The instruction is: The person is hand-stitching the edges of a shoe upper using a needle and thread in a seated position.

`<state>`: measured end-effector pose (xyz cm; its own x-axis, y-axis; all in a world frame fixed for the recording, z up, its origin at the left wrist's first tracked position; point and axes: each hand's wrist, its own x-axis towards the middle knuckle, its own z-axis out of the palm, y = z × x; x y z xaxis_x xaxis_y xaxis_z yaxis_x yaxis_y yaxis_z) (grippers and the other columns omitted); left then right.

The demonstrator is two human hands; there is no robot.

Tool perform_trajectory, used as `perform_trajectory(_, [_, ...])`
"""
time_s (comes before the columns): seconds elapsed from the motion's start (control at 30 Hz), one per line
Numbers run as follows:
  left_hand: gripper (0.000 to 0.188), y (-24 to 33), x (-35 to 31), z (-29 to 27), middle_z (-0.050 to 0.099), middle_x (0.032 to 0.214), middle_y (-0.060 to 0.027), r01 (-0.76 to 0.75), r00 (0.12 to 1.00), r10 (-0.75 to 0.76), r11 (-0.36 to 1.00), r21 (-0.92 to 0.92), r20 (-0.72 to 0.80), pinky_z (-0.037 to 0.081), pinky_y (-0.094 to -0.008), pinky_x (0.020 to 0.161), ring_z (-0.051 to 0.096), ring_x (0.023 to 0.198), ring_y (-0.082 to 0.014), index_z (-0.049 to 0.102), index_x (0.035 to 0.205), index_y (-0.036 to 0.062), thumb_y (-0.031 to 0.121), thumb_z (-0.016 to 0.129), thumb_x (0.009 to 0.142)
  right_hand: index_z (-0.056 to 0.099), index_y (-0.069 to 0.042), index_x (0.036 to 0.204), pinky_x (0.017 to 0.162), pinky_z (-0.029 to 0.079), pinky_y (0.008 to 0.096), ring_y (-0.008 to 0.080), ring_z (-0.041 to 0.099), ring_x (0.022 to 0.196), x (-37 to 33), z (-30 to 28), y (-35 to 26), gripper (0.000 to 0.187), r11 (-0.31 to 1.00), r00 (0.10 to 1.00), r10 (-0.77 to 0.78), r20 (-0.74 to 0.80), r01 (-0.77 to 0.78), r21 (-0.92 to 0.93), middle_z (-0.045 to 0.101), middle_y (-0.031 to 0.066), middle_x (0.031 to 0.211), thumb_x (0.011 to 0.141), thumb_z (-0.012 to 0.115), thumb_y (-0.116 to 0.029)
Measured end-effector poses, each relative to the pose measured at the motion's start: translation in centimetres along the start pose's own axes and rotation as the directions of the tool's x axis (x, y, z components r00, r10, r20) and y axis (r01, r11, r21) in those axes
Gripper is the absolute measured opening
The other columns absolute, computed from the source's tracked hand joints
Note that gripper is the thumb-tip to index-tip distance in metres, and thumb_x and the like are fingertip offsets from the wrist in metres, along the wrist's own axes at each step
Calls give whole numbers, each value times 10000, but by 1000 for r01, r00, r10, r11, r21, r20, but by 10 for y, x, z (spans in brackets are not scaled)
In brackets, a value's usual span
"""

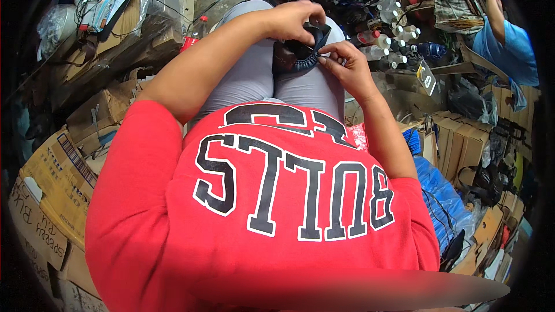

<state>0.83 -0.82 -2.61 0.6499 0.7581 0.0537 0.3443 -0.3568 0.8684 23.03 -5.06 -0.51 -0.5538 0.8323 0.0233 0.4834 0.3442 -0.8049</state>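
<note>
A dark shoe piece [292, 58] with a ridged, stitched edge rests on my knees, over grey trousers. My left hand [295, 19] grips its far end from above, fingers curled over a dark blue strip [319, 34]. My right hand [345, 66] pinches the ridged rim at the near right side. Both hands are closed on the same piece. My red shirt fills the lower half of the view.
Flattened cardboard boxes [58, 167] pile up at my left. Several plastic bottles [388, 43] stand beyond my right hand. More boxes [462, 141] and a blue bag [442, 188] lie at my right. Another person in a blue top [509, 46] sits at the upper right.
</note>
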Motion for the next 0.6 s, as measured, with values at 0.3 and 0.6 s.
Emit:
perform_trajectory(0.3, [364, 40, -71, 11, 562, 887, -115, 84, 941, -26, 984, 159, -337, 468, -313, 698, 584, 786, -226, 657, 1045, 80, -116, 513, 774, 657, -157, 1015, 761, 356, 348, 199, 564, 759, -23, 14, -15, 236, 928, 983, -150, -107, 102, -357, 582, 24, 792, 783, 653, -118])
perform_trajectory(0.6, [186, 58, -113, -15, 580, 820, -138, 236, 959, -86, 774, 588, -272, 484, -384, 698, 597, 792, -326, 637, 893, 49, -4, 522, 757, 638, -168, 1078, 794, 328, 364, 202, 548, 774, -24, 7, -14, 296, 959, 1000, 5, -28, -13, -283, 569, 19, 803, 784, 652, -134])
